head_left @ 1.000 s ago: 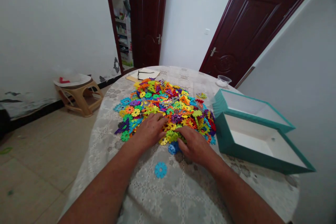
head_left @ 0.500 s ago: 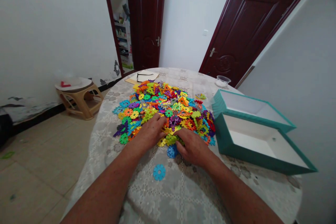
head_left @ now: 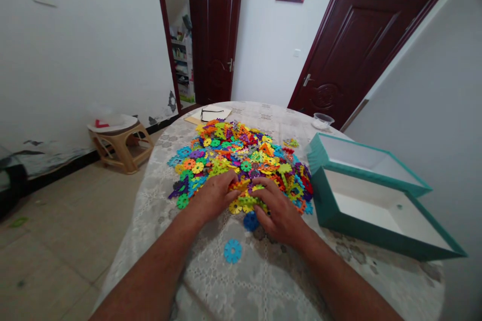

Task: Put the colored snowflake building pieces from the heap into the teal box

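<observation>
A large heap of colourful plastic notched interlocking pieces (head_left: 214, 143), many of them flower-shaped discs, covers the middle of the table. At the heap's near edge, my left hand (head_left: 215, 194) has its fingers curled in among orange and yellow pieces; what lies between thumb and fingers is partly hidden. Facing it, my right hand (head_left: 277, 209) rests with fingers and thumb apart around yellow-green pieces (head_left: 247, 201). A dark blue disc (head_left: 250, 221) lies beside the right thumb. Nearer to me, a light blue disc (head_left: 232, 251) lies flat on the cloth.
To the right stands an open teal box (head_left: 354, 223) with white inside, its lid (head_left: 376, 153) behind it. Glasses (head_left: 212, 111) on paper and a clear plastic bowl (head_left: 323, 120) sit at the table's far edge. A stool (head_left: 126, 153) stands on the floor at left.
The whole view has shifted slightly down and right. My right hand's fingers have spread a little over the pieces; my left hand stays at the heap's near edge.
</observation>
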`<state>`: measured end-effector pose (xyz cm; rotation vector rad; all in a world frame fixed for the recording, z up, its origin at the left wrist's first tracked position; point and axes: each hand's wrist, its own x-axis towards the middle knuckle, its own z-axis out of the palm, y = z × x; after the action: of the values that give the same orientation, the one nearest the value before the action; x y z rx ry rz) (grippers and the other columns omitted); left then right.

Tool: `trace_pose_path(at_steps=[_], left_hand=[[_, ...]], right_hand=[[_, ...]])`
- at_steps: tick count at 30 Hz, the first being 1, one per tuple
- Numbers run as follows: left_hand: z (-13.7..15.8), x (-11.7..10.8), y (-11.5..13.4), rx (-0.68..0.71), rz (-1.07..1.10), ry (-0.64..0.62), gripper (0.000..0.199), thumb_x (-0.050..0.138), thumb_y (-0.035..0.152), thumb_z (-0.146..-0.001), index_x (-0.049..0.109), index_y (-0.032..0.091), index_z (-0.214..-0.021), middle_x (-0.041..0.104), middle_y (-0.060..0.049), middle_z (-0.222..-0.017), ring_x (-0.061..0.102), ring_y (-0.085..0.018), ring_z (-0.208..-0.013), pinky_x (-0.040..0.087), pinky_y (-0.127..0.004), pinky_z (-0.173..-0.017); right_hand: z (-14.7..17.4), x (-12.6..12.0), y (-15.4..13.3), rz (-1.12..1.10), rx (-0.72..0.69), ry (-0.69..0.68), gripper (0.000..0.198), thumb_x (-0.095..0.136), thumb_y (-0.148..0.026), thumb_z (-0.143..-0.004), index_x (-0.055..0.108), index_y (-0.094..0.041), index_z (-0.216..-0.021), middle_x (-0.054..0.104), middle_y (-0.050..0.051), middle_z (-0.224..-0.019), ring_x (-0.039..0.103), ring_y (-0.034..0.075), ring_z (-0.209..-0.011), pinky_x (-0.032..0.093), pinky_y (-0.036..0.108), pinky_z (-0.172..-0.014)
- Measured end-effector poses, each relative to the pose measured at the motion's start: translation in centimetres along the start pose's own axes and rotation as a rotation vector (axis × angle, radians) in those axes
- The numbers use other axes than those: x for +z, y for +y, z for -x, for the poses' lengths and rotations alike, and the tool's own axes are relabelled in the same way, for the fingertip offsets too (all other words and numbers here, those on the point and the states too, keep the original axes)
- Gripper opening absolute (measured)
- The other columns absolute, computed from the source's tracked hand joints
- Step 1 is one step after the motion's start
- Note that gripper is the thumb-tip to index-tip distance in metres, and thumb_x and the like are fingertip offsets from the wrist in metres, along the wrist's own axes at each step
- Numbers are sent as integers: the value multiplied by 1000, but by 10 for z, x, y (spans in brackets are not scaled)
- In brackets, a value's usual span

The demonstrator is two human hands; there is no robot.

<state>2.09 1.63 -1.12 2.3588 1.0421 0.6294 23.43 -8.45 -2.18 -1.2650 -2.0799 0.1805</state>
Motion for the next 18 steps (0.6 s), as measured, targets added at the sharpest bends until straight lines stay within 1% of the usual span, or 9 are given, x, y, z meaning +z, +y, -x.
trace_pose_path(at_steps=[3,5,8,10,12,13,15,17,18], left_hand=[[4,-1,5,24,15,-56,13,60,14,-85,59,23,-94,67,0,-90,59,-18,-83,38,-28,-71],[7,-3,9,65,64,-105,20,58,11,-83,63,23,-98,69,1,-93,60,-17,-84,39,-27,-72],[11,-8,12,91,140,-167,16,59,21,-90,65,24,-104,70,1,-94,61,-16,-82,40,-26,-69],[13,-11,12,93,181,-206,17,60,28,-93,66,25,-109,71,1,-95,62,-17,-82,41,-26,-69],[15,-14,11,99,224,-241,20,62,31,-94,66,26,-113,72,1,-98,63,-17,-84,43,-26,-72],[16,-15,11,99,238,-253,22,64,32,-92,67,26,-114,72,1,-98,64,-17,-85,44,-27,-73],[16,-16,10,84,250,-266,26,69,33,-89,67,26,-114,73,1,-98,64,-18,-86,44,-27,-74],[16,-17,9,60,243,-274,29,73,32,-84,68,25,-113,72,2,-96,64,-18,-85,44,-26,-73],[16,-17,9,48,240,-278,32,75,31,-82,68,25,-113,72,2,-94,64,-18,-84,44,-26,-73]], right_hand=[[1,1,-1,-45,-5,60,31,56,-15,-96,61,-25,-125,51,14,-152,50,27,-143,44,47,-117],[1,0,-1,-67,25,60,30,55,-17,-97,62,-26,-125,57,13,-147,55,27,-138,46,46,-115],[1,-1,-4,-96,98,29,27,54,-19,-97,62,-26,-122,69,10,-130,65,26,-121,53,41,-103],[1,-2,-5,-103,141,18,25,55,-22,-97,62,-25,-121,71,10,-124,69,24,-109,56,36,-90],[2,-2,-6,-87,175,25,27,55,-25,-97,61,-25,-123,72,11,-120,69,23,-97,56,35,-83],[2,-2,-6,-77,190,31,29,56,-26,-98,61,-24,-126,72,11,-119,69,23,-95,55,35,-83],[2,-2,-6,-71,202,21,35,57,-28,-98,61,-24,-132,71,11,-122,69,24,-99,54,37,-88],[1,-3,-6,-98,213,-29,38,59,-30,-98,61,-25,-136,71,10,-127,68,24,-106,53,37,-92],[0,-4,-6,-118,231,-66,38,60,-30,-97,62,-25,-135,71,9,-125,68,24,-105,53,36,-92]])
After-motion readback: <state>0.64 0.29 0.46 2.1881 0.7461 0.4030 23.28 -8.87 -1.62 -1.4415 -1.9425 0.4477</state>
